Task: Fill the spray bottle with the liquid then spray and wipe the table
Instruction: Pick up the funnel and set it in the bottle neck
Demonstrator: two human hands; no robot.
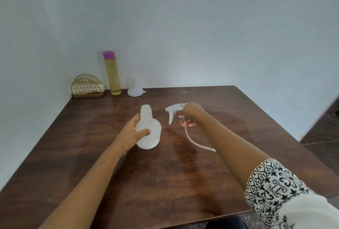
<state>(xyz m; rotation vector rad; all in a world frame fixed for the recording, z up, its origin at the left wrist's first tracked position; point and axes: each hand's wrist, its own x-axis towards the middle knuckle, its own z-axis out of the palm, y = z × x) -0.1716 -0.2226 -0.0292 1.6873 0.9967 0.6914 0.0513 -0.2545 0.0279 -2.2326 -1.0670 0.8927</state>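
Observation:
A translucent white spray bottle [149, 129] stands on the brown wooden table [165, 173], its neck uncapped. My left hand [133, 131] grips its body from the left. My right hand [189, 114] holds the white trigger spray head [173, 111] to the right of the bottle, apart from it, with the clear dip tube [194, 141] curving down toward the tabletop. At the table's far left corner a tall bottle of yellow liquid [112, 74] with a purple cap stands next to a white funnel [135, 90] resting wide end down.
A gold wire holder [88, 87] with white napkins sits at the far left corner against the pale wall. The table's right edge borders a dark floor [322, 137]. My patterned right sleeve [278, 192] covers the near right.

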